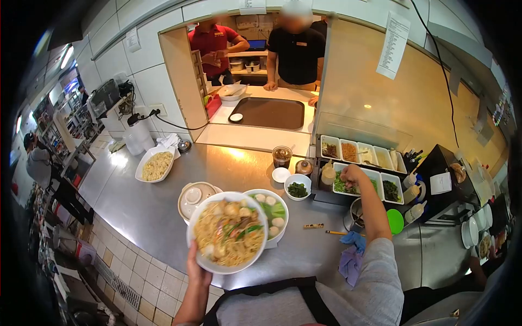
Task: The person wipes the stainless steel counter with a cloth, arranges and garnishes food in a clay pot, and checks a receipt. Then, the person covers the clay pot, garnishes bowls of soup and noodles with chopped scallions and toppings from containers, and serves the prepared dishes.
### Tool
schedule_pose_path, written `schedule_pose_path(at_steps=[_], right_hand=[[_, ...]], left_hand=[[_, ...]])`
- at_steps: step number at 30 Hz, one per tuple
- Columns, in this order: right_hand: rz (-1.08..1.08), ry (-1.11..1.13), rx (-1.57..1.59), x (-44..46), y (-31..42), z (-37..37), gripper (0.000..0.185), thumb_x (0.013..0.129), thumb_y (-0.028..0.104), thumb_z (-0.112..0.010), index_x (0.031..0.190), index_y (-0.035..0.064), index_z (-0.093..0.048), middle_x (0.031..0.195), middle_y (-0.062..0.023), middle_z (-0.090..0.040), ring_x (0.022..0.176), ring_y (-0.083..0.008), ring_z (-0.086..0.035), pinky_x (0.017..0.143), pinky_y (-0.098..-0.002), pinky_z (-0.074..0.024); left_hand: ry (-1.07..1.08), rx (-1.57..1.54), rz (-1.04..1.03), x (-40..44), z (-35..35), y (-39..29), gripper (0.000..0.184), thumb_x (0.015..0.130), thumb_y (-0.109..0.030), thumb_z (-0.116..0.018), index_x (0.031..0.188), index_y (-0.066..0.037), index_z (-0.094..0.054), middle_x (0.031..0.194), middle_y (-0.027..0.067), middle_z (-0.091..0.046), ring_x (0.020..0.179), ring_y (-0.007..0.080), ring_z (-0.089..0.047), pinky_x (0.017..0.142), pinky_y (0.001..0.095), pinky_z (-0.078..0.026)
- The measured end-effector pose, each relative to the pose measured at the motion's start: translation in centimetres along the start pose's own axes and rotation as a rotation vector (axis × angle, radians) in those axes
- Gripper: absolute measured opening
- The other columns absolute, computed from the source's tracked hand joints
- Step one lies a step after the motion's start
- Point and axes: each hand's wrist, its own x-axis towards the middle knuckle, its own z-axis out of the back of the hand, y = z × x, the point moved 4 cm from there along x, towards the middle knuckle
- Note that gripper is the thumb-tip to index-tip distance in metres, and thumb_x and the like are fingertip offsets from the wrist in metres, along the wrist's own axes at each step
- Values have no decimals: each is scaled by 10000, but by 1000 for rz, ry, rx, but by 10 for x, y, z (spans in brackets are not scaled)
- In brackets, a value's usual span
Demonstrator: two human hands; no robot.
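Note:
My left hand (199,262) grips the rim of a white bowl of noodles (228,233), topped with pale chunks and green and red strips. The bowl is held tilted above the steel counter, partly covering a lidded pot (197,196) and a white bowl of soup (278,214) with meatballs and leafy greens. At the right, my right hand (352,176) reaches into a white tray of chopped green herbs (341,185). Its fingers are pinched together at the herbs, their tips partly hidden. Beside that tray stands a squeeze bottle (328,174).
Further trays of toppings (365,154) sit behind. A small bowl of dark greens (297,188), a glass jar (281,156) and a noodle dish (156,165) stand on the counter. Two people (298,51) stand beyond the pass window, near a brown tray (272,113). Cloths (352,261) lie near my right arm.

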Motion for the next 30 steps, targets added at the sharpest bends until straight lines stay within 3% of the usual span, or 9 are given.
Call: schedule_pose_path(at_steps=[5, 8, 11, 12, 14, 19, 23, 26, 30], right_hand=[[228, 3, 35, -31, 41, 54, 71, 765, 73, -614, 802, 16, -635, 633, -76, -611, 499, -144, -594, 436, -288, -490], [419, 45, -108, -114, 123, 52, 104, 774, 78, -607, 854, 27, -649, 688, -63, -628, 530, -119, -595, 475, -265, -497], [532, 152, -248, -186, 182, 15, 133, 780, 47, -608, 908, 40, -644, 730, -73, -641, 572, -167, -616, 560, -286, -512], [740, 93, -383, -193, 189, 1, 143, 775, 71, -614, 913, 48, -644, 748, -98, -645, 592, -219, -620, 607, -316, -508], [949, 40, -572, -216, 200, -25, 166, 759, 139, -628, 899, 51, -641, 816, -168, -636, 718, -331, -617, 727, -389, -480], [821, -13, -867, -244, 211, -57, 235, 800, 235, -601, 1003, 120, -630, 805, -148, -637, 817, -303, -627, 738, -412, -488], [1279, 147, -598, -237, 210, -56, 287, 830, 327, -598, 997, 96, -633, 795, -107, -643, 784, -313, -630, 704, -409, -496], [779, 205, -215, -183, 220, -14, 256, 826, 293, -589, 929, 66, -651, 825, -129, -652, 778, -336, -621, 703, -410, -491], [763, -557, -487, -38, 193, 43, 210, 780, 199, -585, 829, 8, -656, 735, -194, -635, 693, -362, -621, 672, -423, -499]], left_hand=[[103, 50, 174, 41, -59, 50, 518, 925, -400, -442, 1296, -41, -398, 1261, 144, -504, 1145, 266, -505, 978, 405, -405], [178, 115, 250, 54, -91, 77, 469, 934, -390, -439, 1219, -17, -453, 1121, 108, -592, 917, 164, -630, 688, 296, -550], [235, 156, 317, 69, -104, 104, 448, 935, -390, -439, 1188, -21, -467, 1045, 95, -614, 813, 147, -651, 573, 256, -556], [250, 169, 334, 71, -110, 110, 443, 935, -389, -438, 1182, -23, -470, 1030, 96, -617, 794, 147, -656, 557, 251, -560], [263, 187, 353, 69, -126, 111, 439, 936, -388, -436, 1183, -26, -469, 1032, 109, -613, 806, 164, -657, 591, 271, -575], [289, 162, 362, 69, -133, 111, 453, 939, -382, -428, 1217, -25, -429, 1088, 123, -586, 868, 199, -649, 642, 323, -585], [280, 121, 341, 72, -128, 106, 460, 942, -375, -422, 1241, -27, -400, 1122, 130, -568, 906, 209, -640, 664, 338, -584], [221, 113, 293, 66, -123, 93, 459, 938, -363, -439, 1234, -13, -423, 1144, 125, -563, 936, 212, -627, 707, 352, -568], [142, 76, 164, 59, -100, 73, 466, 922, -347, -483, 1220, 10, -459, 1156, 135, -567, 1013, 217, -583, 881, 352, -474]])
